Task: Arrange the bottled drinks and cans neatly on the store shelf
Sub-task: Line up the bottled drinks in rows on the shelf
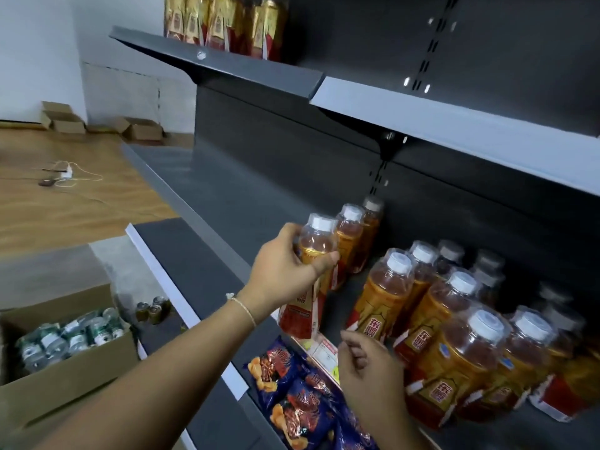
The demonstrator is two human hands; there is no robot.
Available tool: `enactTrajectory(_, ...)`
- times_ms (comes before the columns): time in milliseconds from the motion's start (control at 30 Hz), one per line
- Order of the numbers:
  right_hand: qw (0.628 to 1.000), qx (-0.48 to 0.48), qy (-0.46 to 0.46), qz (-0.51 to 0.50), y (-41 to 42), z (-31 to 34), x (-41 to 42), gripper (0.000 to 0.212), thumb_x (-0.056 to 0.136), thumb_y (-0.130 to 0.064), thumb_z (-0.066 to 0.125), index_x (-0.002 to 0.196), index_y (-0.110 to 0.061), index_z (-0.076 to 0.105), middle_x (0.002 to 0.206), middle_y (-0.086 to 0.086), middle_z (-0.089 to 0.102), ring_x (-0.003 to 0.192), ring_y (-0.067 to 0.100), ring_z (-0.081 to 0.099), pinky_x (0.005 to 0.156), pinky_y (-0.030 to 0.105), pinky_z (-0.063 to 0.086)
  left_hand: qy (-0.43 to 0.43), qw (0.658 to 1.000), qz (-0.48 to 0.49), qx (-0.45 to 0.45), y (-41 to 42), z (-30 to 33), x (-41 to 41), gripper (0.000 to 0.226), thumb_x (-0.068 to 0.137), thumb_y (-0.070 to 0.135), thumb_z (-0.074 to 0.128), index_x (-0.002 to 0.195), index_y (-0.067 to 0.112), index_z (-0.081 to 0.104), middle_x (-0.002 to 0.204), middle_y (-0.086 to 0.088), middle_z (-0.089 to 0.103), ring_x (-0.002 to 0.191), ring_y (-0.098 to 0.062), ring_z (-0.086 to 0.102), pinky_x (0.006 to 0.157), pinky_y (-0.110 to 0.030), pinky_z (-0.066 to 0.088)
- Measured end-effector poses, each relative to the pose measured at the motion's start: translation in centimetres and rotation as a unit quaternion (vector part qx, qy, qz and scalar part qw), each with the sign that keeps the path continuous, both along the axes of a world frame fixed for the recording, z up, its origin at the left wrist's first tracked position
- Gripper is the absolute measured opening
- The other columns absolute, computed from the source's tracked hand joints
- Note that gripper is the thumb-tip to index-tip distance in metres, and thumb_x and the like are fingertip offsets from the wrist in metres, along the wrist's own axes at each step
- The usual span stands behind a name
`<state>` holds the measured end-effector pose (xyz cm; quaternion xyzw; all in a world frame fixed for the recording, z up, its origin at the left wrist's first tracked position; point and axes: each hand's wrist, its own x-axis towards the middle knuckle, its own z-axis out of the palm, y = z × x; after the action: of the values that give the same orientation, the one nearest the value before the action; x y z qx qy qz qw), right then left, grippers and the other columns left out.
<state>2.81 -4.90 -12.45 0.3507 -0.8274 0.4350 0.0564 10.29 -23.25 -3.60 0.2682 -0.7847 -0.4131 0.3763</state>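
Left hand [285, 264] grips a tea bottle [311, 274] by its shoulder, at the shelf's [227, 203] front; right hand [370, 371], at five o'clock from it, hangs loose, holding nothing

Snack bags, boxes and floor clutter

Blue snack bags [292, 394] lie on the lower tier, just beside a price tag [324, 352] on the ledge above. Two small open cardboard boxes [65, 120] sit by the white wall [35, 53]. A white cable [73, 175] trails across the wooden floor [65, 209].
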Motion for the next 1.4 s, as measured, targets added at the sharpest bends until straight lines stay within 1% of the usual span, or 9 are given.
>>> enactTrajectory(200, 0.997, -0.027, -0.022, -0.064, -0.6, -0.6, 0.2, 0.016, 0.085, -0.006, 0.075, 0.093, -0.018, 0.080, 0.082, -0.008, 0.072, 0.079, 0.002, 0.066, 0.065, 0.018, 0.055, 0.043, 0.996, -0.078, 0.013, -1.2, -0.2, -3.6, 0.066, 0.073, 0.058, 0.076, 0.126, 0.034, 0.045, 0.098, 0.015, 0.068, 0.087, 0.000, 0.064, 0.079, -0.029, 0.055)
enactTrajectory(500, 0.992, -0.040, -0.011, -0.116, -1.1, -0.9, 0.8, 0.029, 0.072, 0.001, 0.081, 0.073, -0.027, 0.078, 0.072, -0.012, 0.072, 0.077, -0.004, 0.065, 0.061, 0.003, 0.045, 0.028, 0.988, -0.140, 0.054, -1.7, -2.2, -7.2, 0.071, 0.077, 0.039, 0.079, 0.136, 0.031, 0.042, 0.120, 0.009, 0.064, 0.110, -0.014, 0.062, 0.096, -0.032, 0.051)
enactTrajectory(600, 0.992, -0.038, -0.002, -0.120, -1.4, -1.3, 0.6, 0.028, 0.071, 0.002, 0.083, 0.075, -0.025, 0.079, 0.070, -0.015, 0.072, 0.073, -0.006, 0.065, 0.061, 0.005, 0.047, 0.028, 0.988, -0.148, 0.029, -1.9, -2.6, -7.6, 0.074, 0.078, 0.041, 0.078, 0.140, 0.032, 0.038, 0.125, 0.006, 0.062, 0.114, -0.016, 0.058, 0.098, -0.034, 0.049)
enactTrajectory(700, 0.990, -0.061, -0.008, -0.130, -1.6, -1.6, 0.3, 0.031, 0.073, 0.001, 0.083, 0.076, -0.029, 0.076, 0.072, -0.012, 0.074, 0.070, -0.005, 0.068, 0.067, 0.017, 0.055, 0.014, 0.989, -0.146, -0.008, -2.1, -3.0, -7.7, 0.078, 0.081, 0.045, 0.074, 0.145, 0.030, 0.032, 0.124, 0.000, 0.059, 0.116, -0.020, 0.053, 0.099, -0.038, 0.047)
enactTrajectory(833, 0.989, -0.070, -0.042, -0.127, -1.9, -1.3, 0.4, 0.036, 0.078, -0.002, 0.080, 0.083, -0.037, 0.070, 0.079, -0.012, 0.075, 0.078, -0.005, 0.069, 0.069, 0.005, 0.050, 0.010, 0.990, -0.131, -0.048, -2.1, -3.2, -7.6, 0.077, 0.085, 0.045, 0.069, 0.147, 0.027, 0.028, 0.122, -0.002, 0.059, 0.114, -0.021, 0.048, 0.097, -0.038, 0.046)
enactTrajectory(1000, 0.994, -0.002, -0.073, -0.082, -1.2, -0.3, 0.4, 0.031, 0.088, -0.015, 0.074, 0.087, -0.044, 0.062, 0.081, -0.018, 0.071, 0.084, -0.008, 0.065, 0.067, 0.006, 0.050, 0.026, 0.992, -0.095, -0.076, -1.9, -3.1, -7.3, 0.073, 0.084, 0.043, 0.070, 0.144, 0.024, 0.032, 0.122, -0.002, 0.060, 0.113, -0.024, 0.049, 0.091, -0.034, 0.044)
enactTrajectory(1200, 0.994, 0.001, -0.085, -0.068, -1.4, -0.4, 0.5, 0.028, 0.089, -0.016, 0.072, 0.092, -0.043, 0.063, 0.091, -0.032, 0.066, 0.085, -0.006, 0.064, 0.069, 0.009, 0.050, 0.029, 0.992, -0.120, -0.030, -1.2, -5.8, -6.5, 0.077, 0.084, 0.038, 0.072, 0.146, 0.024, 0.030, 0.131, 0.000, 0.054, 0.121, -0.021, 0.049, 0.103, -0.040, 0.043)
enactTrajectory(1300, 0.995, -0.008, -0.081, -0.062, -1.3, -0.7, 0.3, 0.027, 0.087, -0.012, 0.074, 0.099, -0.036, 0.067, 0.084, -0.023, 0.070, 0.085, -0.006, 0.065, 0.068, 0.008, 0.050, -0.030, 0.994, -0.100, -0.016, -0.3, -8.1, -5.6, 0.079, 0.090, 0.035, 0.066, 0.152, 0.015, 0.022, 0.139, -0.007, 0.045, 0.127, -0.023, 0.041, 0.110, -0.036, 0.035)
enactTrajectory(1400, 0.995, -0.013, -0.085, -0.056, -1.3, -0.8, 0.2, 0.026, 0.086, -0.011, 0.074, 0.105, -0.028, 0.070, 0.087, -0.017, 0.071, 0.086, -0.007, 0.065, 0.069, 0.008, 0.051, 0.011, 0.996, -0.028, -0.082, 1.4, -9.4, -4.2, 0.058, 0.093, 0.027, 0.063, 0.142, 0.010, 0.040, 0.125, -0.007, 0.048, 0.115, -0.022, 0.044, 0.100, -0.034, 0.041)
